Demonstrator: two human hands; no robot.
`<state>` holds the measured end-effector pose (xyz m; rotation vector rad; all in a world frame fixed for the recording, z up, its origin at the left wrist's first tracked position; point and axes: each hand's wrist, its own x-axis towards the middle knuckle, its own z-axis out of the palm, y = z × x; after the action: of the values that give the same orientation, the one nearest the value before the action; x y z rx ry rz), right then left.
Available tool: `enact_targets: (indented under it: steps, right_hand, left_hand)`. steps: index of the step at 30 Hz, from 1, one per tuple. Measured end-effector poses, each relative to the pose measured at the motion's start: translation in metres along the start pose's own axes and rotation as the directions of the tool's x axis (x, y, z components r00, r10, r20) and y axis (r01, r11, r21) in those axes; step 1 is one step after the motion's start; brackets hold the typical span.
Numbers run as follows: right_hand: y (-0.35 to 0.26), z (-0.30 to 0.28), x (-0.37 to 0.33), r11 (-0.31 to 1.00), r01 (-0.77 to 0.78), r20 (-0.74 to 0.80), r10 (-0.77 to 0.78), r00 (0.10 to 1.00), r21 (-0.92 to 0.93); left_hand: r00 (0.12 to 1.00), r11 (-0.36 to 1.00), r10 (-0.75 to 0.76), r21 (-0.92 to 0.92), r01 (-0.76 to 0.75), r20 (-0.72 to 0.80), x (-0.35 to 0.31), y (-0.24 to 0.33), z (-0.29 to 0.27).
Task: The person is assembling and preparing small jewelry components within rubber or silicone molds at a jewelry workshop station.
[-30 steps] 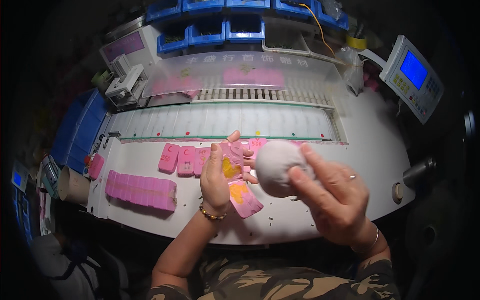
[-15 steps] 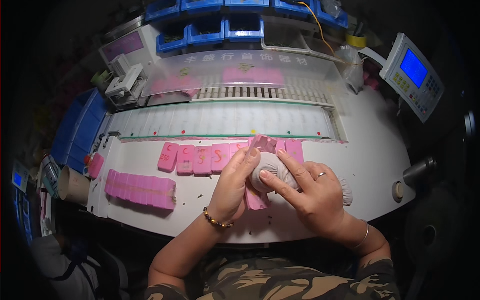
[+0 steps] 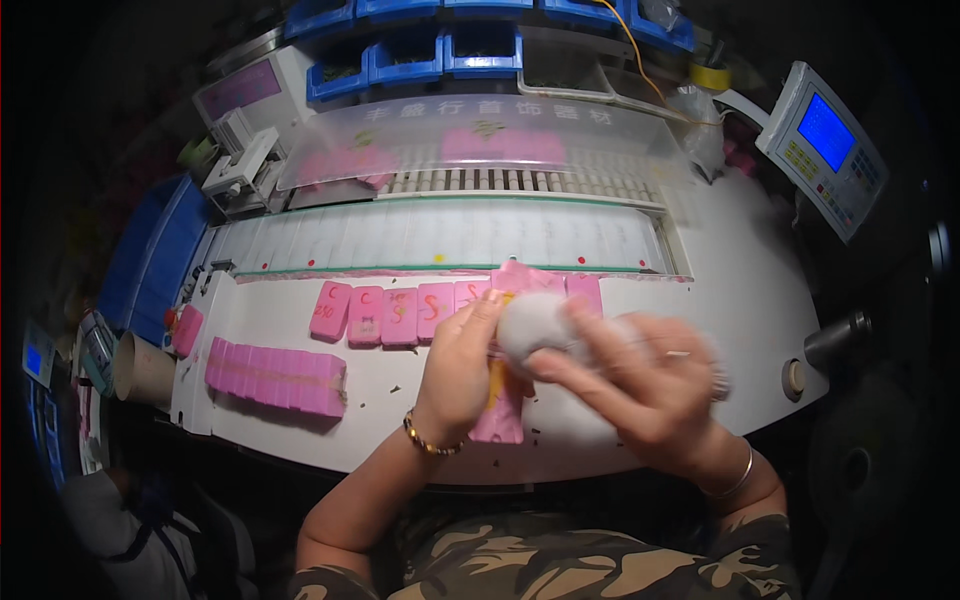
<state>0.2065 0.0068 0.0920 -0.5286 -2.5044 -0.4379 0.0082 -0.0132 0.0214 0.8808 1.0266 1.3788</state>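
Note:
Near the middle of the white worktop, my left hand (image 3: 455,375) is closed on a pink rubber mould (image 3: 505,415). The mould hangs apart in two pieces, one above and one below my fingers, with yellow marks on its inner side. My right hand (image 3: 655,390), smeared by motion, grips a pale grey cloth pouch (image 3: 540,325) against the mould. The pouch's gathered end sticks out beyond my right fingers. Behind both hands stands a row of pink moulds (image 3: 400,315) with red marks, partly hidden by them.
A banded line of pink moulds (image 3: 275,378) lies at the left. Beyond runs a conveyor of white plates (image 3: 400,235) with coloured dots, under a clear cover (image 3: 420,145). Blue bins (image 3: 405,60) line the back. A control panel (image 3: 825,140) is at the right. Dark crumbs dot the worktop.
My right hand and the pouch have gone from sharp to blurred. The mould's lower piece has swung down and slightly left. The conveyor's dots have shifted left.

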Motion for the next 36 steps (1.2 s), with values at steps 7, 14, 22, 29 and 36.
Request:
enact_targets:
  steps: [7,14,22,29,36]
  right_hand:
    - [0.028,0.011,-0.011,0.993,-0.07,0.062,0.076,0.995,-0.1]
    - [-0.014,0.003,-0.002,0.983,0.071,0.019,-0.075,0.997,0.172]
    - [0.031,0.024,-0.054,0.977,-0.213,0.236,0.208,0.949,-0.006]
    - [0.03,0.041,-0.043,0.894,-0.443,0.192,0.424,0.885,0.069]
    - [-0.023,0.072,-0.022,0.047,-0.534,0.407,0.594,0.694,0.844]
  left_hand:
    - [0.989,0.991,-0.135,0.026,0.134,0.058,-0.006,-0.002,-0.002]
    - [0.955,0.968,0.241,0.114,-0.224,-0.174,-0.011,-0.003,0.004]
    - [0.961,0.967,0.181,-0.142,-0.213,-0.21,-0.008,-0.009,-0.011]
    - [0.994,0.975,-0.007,-0.223,-0.018,-0.112,-0.015,-0.017,0.014]
    - [0.988,0.974,0.09,-0.195,-0.113,-0.123,-0.028,-0.023,0.031]
